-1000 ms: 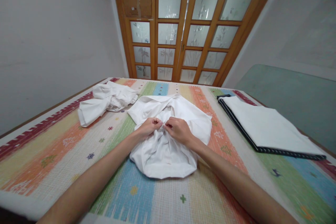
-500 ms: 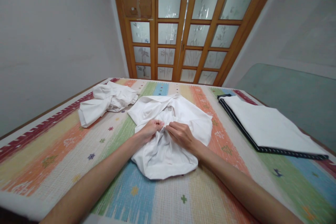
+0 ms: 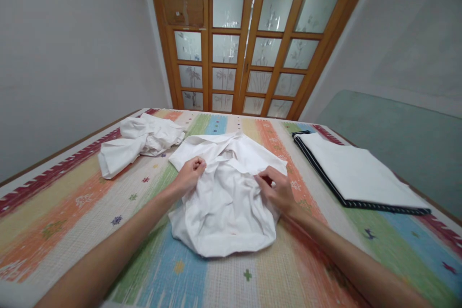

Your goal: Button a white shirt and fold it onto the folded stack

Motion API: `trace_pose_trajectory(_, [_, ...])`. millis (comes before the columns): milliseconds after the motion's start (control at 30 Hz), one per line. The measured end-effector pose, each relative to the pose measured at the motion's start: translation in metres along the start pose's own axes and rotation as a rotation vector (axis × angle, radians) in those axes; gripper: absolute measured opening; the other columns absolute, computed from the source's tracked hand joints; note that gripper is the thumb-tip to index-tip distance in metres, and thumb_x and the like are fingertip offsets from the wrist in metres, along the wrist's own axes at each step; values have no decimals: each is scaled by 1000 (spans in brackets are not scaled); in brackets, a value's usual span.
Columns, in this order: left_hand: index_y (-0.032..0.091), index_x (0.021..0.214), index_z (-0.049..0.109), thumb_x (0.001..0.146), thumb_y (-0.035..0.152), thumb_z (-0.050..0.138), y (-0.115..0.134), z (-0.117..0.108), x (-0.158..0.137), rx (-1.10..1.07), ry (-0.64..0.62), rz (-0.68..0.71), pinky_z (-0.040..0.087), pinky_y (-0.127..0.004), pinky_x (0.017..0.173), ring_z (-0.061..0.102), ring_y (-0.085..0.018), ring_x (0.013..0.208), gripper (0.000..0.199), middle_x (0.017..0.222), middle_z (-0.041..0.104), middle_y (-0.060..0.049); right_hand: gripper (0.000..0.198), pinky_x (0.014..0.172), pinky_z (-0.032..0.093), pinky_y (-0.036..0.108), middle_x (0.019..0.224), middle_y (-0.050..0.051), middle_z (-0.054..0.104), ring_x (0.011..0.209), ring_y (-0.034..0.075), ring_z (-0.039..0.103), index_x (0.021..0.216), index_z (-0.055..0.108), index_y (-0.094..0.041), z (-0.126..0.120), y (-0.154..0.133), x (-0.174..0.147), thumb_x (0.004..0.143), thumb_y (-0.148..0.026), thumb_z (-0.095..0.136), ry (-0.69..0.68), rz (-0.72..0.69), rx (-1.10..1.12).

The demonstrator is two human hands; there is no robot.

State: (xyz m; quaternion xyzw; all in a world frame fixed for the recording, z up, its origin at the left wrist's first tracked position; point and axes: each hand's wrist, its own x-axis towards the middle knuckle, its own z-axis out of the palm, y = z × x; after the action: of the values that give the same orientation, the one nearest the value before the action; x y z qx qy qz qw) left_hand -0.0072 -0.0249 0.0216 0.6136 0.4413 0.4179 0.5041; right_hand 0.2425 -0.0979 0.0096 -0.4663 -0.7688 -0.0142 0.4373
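Note:
A crumpled white garment (image 3: 231,207) lies in front of me on the striped cloth, its upper part spread out and its lower part bunched in loose folds. My left hand (image 3: 191,172) pinches the fabric at the left of the middle, thumb against curled fingers. On the right side, my right hand (image 3: 277,187) grips another bit of the same fabric between thumb and forefinger. Between the two hands the fabric is drawn wide, with an opening fold above it. The exact shape of the garment is hard to make out.
A second crumpled white garment (image 3: 140,142) lies at the back left. To the right sits a folded white cloth with a black striped border (image 3: 364,173). Colourful striped cloth (image 3: 119,192) covers the table. Behind stand wooden glass-paned doors (image 3: 231,48); a pale green panel (image 3: 390,130) is at right.
My hands have moved apart from the garment's middle, the left one leftward and the right one rightward. The fabric between them has spread wider. The view has shifted slightly.

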Motion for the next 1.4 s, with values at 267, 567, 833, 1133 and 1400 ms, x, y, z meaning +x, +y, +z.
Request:
trace_pose_trajectory(267, [17, 70, 50, 80, 46, 55, 3, -36, -43, 301, -369, 115, 34, -21, 55, 43, -10, 59, 31, 64, 46, 4, 30, 53, 37, 24, 60, -2, 52, 56, 12, 48, 63, 56, -18, -61, 30, -29, 84, -40, 55, -226, 378, 270])
trace_pose_trajectory(567, [17, 91, 59, 77, 44, 62, 21, 16, 10, 914, 128, 458, 46, -35, 82, 59, -23, 92, 31, 96, 62, -9, 38, 72, 44, 28, 100, 8, 65, 78, 18, 61, 105, 61, -18, 5, 21, 65, 83, -49, 56, -309, 290, -246])
trace_pose_trajectory(833, [15, 85, 65, 88, 23, 39, 18, -5, 28, 1389, 103, 368, 44, -29, 69, 64, -22, 82, 27, 87, 67, -12, 36, 66, 39, 26, 93, 12, 71, 85, 22, 65, 97, 66, -18, 1, 39, 70, 95, -35, 34, -406, 406, -744])
trace_pose_trajectory(1133, [17, 72, 61, 88, 31, 38, 29, -96, 22, 1419, 440, 277, 41, -30, 64, 62, -22, 71, 32, 76, 67, -10, 36, 62, 38, 27, 84, 14, 69, 77, 22, 63, 91, 68, -13, -64, 83, 36, 91, -31, 37, -202, 603, -847])
trace_pose_trajectory(1400, [15, 111, 55, 88, 44, 49, 33, 2, 43, 1196, 114, 615, 41, -36, 91, 56, -26, 104, 37, 107, 63, -13, 23, 77, 42, 33, 107, 14, 58, 98, 26, 52, 102, 64, -16, -20, 55, 71, 87, -22, 48, -249, 239, -697])
